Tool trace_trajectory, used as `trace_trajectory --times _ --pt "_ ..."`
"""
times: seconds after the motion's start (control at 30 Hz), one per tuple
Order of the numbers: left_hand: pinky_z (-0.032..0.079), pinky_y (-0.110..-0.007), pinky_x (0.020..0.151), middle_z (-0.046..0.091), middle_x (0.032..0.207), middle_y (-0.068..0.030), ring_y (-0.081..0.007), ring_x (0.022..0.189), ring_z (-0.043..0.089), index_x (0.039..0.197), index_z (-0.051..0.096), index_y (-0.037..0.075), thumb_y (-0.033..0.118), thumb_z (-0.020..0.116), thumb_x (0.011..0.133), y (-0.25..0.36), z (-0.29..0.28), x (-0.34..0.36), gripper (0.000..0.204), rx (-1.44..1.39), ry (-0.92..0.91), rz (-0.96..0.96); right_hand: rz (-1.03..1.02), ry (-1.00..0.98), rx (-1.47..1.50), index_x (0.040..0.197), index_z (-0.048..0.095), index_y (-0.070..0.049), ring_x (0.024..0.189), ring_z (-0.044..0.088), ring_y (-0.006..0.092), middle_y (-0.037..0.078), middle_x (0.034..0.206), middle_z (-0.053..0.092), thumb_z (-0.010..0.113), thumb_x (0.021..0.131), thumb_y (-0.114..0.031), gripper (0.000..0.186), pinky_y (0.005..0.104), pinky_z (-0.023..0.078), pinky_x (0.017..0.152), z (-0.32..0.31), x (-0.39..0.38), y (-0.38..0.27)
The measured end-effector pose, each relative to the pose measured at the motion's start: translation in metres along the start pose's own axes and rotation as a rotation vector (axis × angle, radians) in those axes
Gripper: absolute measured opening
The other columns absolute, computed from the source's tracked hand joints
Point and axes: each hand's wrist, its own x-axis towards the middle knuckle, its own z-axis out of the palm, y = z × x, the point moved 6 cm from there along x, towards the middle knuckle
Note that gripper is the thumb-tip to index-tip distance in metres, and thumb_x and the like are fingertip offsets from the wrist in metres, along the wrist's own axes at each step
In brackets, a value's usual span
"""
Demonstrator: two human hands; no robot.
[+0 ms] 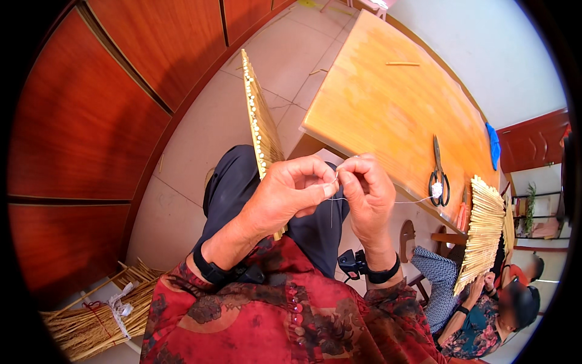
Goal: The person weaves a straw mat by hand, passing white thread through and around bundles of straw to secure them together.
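My left hand and my right hand meet over my lap, thumbs and fingertips pinched on a thin pale thread. A short end dangles below my fingers, and the rest runs right toward a small white wad beside black-handled scissors on the wooden table. A panel of straw stalks stands on edge behind my left hand, along my dark-trousered leg, with its cut ends showing. Whether a needle is between my fingertips is too small to tell.
Red wooden cabinets line the left. Bundled straw lies at lower left. A blue cloth hangs at the table's right edge. At lower right a co-worker holds another straw panel, with another person behind.
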Motion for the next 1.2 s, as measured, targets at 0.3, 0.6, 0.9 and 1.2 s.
trace_trajectory --times 0.3,0.6,0.9,1.2 --pt "0.034 -0.017 0.042 0.049 0.073 0.0001 -0.0029 0.052 0.042 0.085 0.054 0.002 0.004 0.056 0.083 -0.006 0.004 0.004 0.004 0.133 -0.028 -0.038 -0.007 0.105 -0.084 0.087 0.053 0.002 0.069 0.055 0.0141 0.009 0.082 0.053 0.055 0.082 0.001 0.005 0.024 0.045 0.061 -0.008 -0.001 0.01" --pt "0.037 -0.019 0.039 0.053 0.068 -0.0025 -0.0057 0.045 0.046 0.089 0.057 0.003 0.017 0.053 0.089 -0.01 0.0 0.011 0.014 0.055 0.041 -0.075 0.192 0.086 0.065 0.091 0.053 0.002 0.074 0.056 0.0116 0.008 0.084 0.056 0.053 0.085 -0.002 0.008 0.0231 0.047 0.066 -0.006 -0.004 0.013" --pt "0.043 -0.022 0.04 0.055 0.066 -0.0049 -0.0169 0.059 0.062 0.089 0.056 0.002 0.02 0.05 0.09 -0.013 0.002 0.018 0.019 -0.039 0.134 -0.057 0.242 -0.003 -0.082 0.093 0.058 0.001 0.068 0.057 0.0128 0.008 0.081 0.058 0.057 0.081 0.0 0.012 0.0237 0.046 0.063 -0.016 -0.019 0.008" --pt "0.046 -0.023 0.041 0.053 0.065 -0.0043 -0.0198 0.06 0.064 0.088 0.054 0.001 0.021 0.051 0.09 -0.013 0.007 0.018 0.021 -0.05 0.108 -0.041 0.048 -0.127 -0.295 0.088 0.061 0.0 0.069 0.055 0.017 0.008 0.077 0.055 0.058 0.077 0.003 0.012 0.0264 0.044 0.061 -0.021 -0.016 -0.013"
